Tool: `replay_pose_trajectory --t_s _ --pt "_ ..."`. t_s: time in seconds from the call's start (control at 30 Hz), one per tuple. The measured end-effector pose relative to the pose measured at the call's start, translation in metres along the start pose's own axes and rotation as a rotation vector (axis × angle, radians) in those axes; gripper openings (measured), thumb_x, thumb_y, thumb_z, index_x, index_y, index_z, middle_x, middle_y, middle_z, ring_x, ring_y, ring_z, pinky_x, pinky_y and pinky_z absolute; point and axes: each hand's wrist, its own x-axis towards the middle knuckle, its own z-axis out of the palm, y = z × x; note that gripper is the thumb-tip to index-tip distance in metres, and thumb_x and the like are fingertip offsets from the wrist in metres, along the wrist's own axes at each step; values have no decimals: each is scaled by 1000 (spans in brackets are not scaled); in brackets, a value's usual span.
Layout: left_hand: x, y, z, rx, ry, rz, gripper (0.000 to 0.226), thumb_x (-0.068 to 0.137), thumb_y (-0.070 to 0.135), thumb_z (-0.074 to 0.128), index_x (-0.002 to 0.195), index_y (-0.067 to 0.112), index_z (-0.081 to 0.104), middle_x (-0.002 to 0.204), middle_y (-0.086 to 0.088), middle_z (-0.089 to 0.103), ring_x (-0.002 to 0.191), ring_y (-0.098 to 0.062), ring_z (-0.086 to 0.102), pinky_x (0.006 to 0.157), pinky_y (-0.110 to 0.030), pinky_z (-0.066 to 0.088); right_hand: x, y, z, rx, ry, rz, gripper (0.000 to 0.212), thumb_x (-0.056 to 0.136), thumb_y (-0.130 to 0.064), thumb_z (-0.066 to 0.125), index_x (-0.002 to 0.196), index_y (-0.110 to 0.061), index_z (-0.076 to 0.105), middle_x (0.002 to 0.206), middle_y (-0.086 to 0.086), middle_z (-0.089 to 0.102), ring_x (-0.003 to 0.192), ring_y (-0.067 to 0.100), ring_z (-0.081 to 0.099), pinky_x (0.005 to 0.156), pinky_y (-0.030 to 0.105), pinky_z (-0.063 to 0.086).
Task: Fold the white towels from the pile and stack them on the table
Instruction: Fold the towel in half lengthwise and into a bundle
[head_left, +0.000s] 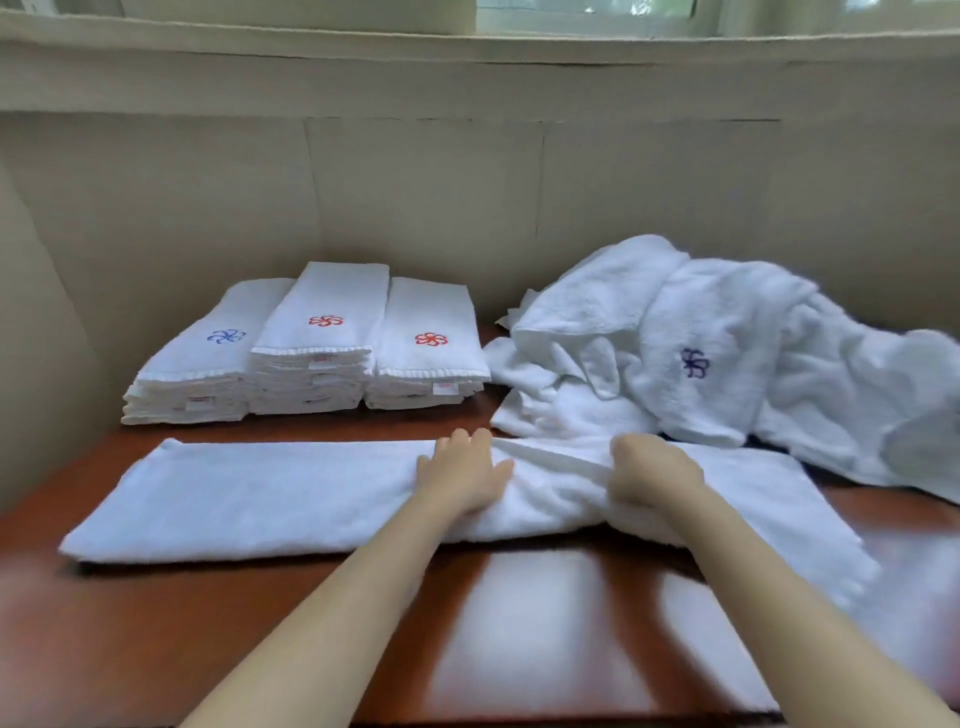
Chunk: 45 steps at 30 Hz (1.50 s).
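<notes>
Towel (260, 499) lies on red-brown table (156, 623) by beige wall (415, 197); left hand (462, 475) flat, right hand (652, 475) gripping it.

A long white towel (270, 499) lies across the middle of the frame on the reddish table (208, 623). The left hand (462, 475) presses flat on it while the right hand (652, 475) grips a bunched fold. Three folded stacks (311, 343) sit at centre left, and a loose pile (701, 353) at right.

Blurred and cut off at right edge: pile (753, 338). Too small to read: stack tags (447, 387). Buried in towel (260, 493): ends of fingers (626, 470) on right hand (654, 473).
</notes>
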Motion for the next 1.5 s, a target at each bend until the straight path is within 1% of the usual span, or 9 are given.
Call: replay_pose_trajectory --t_s 0.17,0.27,0.33,0.63,0.87,1.0,1.13,1.37,1.5 --pt "-3 25 26 90 54 8 59 96 59 23 150 36 16 159 -2 13 146 -21 10 114 -54 10 -43 106 -20 16 -125 -52 21 84 -6 45 70 -21 44 105 9 64 99 25 58 76 29 42" --pt "-15 17 30 88 39 99 61 95 61 24 150 40 9 160 3 11 147 -16 7 116 -51 7 -65 144 -41 377 -440 -27 21 69 2 46 74 -14 58 68 6 54 61 20 49 48 24 36" --pt "-27 9 31 96 5 162 63 94 62 25 150 43 4 160 8 9 147 -12 4 117 -48 5 -70 165 -47 559 -574 40 26 76 4 53 93 -8 69 81 7 66 70 19 61 60 28 48" --pt "-40 9 22 141 -82 169 65 93 66 23 150 44 1 160 12 -5 147 -10 -6 116 -52 -3 -43 176 -15 306 -97 451 17 86 -13 53 71 -8 45 73 4 51 66 19 50 54 26 36" --pt "-49 10 24 144 -44 143 64 93 65 21 150 44 3 161 10 -6 148 -11 -7 113 -58 -4 -49 126 -13 168 10 506 40 87 -9 48 127 -13 42 135 13 44 125 34 45 89 36 41" --pt "-61 11 26 135 14 142 60 95 60 23 151 40 10 161 8 -1 148 -11 -2 116 -54 -1 -64 74 14 27 290 260 44 95 -29 47 136 -20 36 145 9 31 139 36 21 111 54 20" --pt "-76 -6 27 131 5 204 61 94 63 22 150 44 7 161 10 -4 148 -10 -4 118 -45 -3 -83 42 58 220 141 86 52 97 -55 25 141 -30 34 153 -2 29 143 24 16 112 58 9" --pt "-75 -11 27 138 58 131 62 93 65 19 150 44 8 161 8 -1 148 -13 -1 118 -47 -2 -43 62 38 310 306 -106 31 97 -35 41 108 -17 63 119 3 63 118 23 52 101 38 36" --pt "-59 -10 22 134 49 -35 66 90 70 16 150 42 9 161 7 -1 148 -15 -1 113 -59 -4 -24 75 38 172 97 -18 49 100 -42 27 144 -22 36 157 3 25 144 18 22 115 44 16"
